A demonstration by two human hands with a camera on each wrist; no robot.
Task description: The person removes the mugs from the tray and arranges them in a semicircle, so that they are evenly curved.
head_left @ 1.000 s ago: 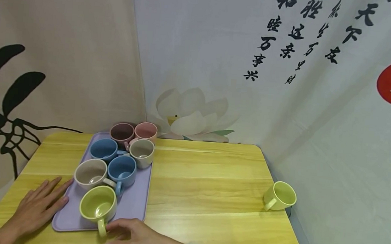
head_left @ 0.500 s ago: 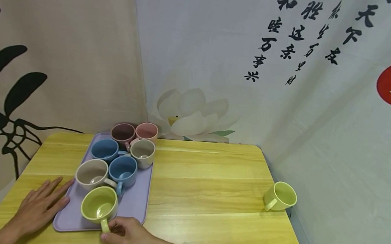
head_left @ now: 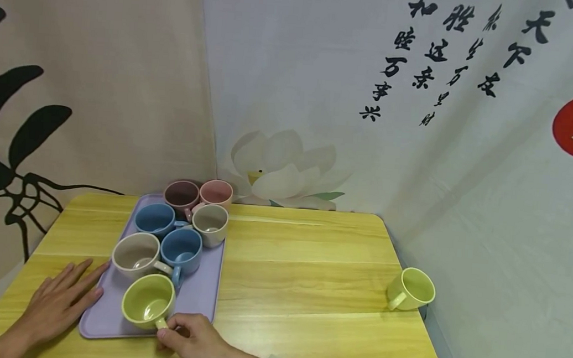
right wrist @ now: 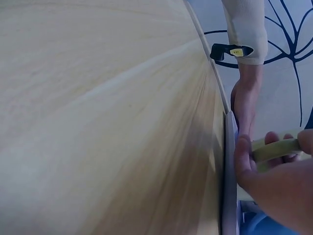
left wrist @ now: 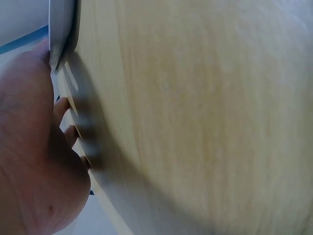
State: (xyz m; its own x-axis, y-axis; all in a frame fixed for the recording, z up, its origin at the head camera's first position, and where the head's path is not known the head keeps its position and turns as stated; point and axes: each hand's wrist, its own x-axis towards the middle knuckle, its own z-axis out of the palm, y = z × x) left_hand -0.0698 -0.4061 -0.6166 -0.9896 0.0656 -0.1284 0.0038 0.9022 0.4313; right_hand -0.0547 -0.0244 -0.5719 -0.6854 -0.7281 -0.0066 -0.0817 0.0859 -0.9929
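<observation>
My right hand (head_left: 197,340) pinches the handle of a yellow-green cup (head_left: 148,301) at the near end of a purple tray (head_left: 193,305). In the right wrist view, thumb and fingers close round that cup handle (right wrist: 276,150). Flat and spread, my left hand (head_left: 55,304) rests on the table with its fingertips at the tray's left edge. The left wrist view shows the left hand (left wrist: 34,142) beside the tray rim (left wrist: 61,29). Behind the held cup stand a white cup (head_left: 133,268) and a blue cup (head_left: 182,249).
Farther up the tray are another blue cup (head_left: 155,219), a greyish cup (head_left: 210,225), a dark mauve cup (head_left: 181,195) and a pink cup (head_left: 216,193). A second yellow-green cup (head_left: 411,289) stands at the right edge of the wooden table (head_left: 305,269). Printed curtains hang behind.
My right hand has closed on the cup handle and swung it toward the right, with the cup shifting slightly right. The left hand has stayed in place.
</observation>
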